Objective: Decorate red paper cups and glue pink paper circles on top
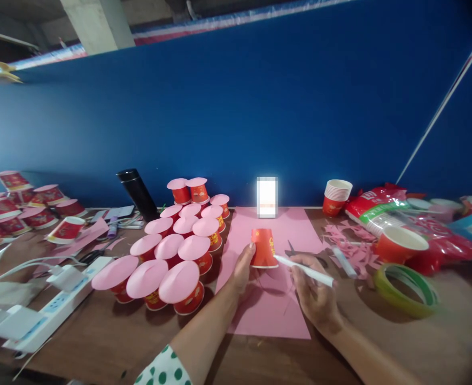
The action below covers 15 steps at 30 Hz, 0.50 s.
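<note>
My left hand (244, 270) grips a red paper cup (263, 247) set upside down on a pink paper sheet (273, 315) in the middle of the wooden table. My right hand (314, 291) is closed round a white pen (306, 270), whose tip touches the paper at the cup's lower right edge. To the left stands a cluster of several red cups topped with pink paper discs (171, 256).
Scissors (291, 248) lie on the pink sheet behind the cup. A stack of cups (335, 197), a loose red cup (400, 246), pink scraps (346, 240), a green tape roll (408, 283) and plastic packs (384, 211) sit right. A black flask (137, 193), a power strip (47, 310) and more capped cups (23, 206) lie left.
</note>
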Each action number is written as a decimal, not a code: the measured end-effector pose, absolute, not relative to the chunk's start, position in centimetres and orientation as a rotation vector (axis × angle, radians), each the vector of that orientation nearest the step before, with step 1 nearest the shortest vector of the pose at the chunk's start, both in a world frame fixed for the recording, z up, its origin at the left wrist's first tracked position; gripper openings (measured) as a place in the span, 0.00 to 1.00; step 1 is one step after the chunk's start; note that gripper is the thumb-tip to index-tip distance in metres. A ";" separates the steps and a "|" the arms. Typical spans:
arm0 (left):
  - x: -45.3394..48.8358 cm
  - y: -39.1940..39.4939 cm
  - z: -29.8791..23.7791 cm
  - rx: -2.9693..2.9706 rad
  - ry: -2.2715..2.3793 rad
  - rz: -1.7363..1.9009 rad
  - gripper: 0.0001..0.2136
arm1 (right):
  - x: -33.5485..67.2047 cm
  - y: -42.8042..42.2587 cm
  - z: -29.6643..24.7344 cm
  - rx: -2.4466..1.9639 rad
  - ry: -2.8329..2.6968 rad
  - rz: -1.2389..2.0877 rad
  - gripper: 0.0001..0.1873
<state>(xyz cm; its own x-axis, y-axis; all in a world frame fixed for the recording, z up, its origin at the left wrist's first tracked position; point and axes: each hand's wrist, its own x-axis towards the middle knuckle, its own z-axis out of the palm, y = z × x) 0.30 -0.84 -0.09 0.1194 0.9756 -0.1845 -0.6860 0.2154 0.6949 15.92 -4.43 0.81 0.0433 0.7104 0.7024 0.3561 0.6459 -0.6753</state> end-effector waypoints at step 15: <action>1.0 -0.9 -0.1 0.446 0.692 1.297 0.23 | 16.1 -4.5 1.3 -0.805 -1.771 0.174 0.05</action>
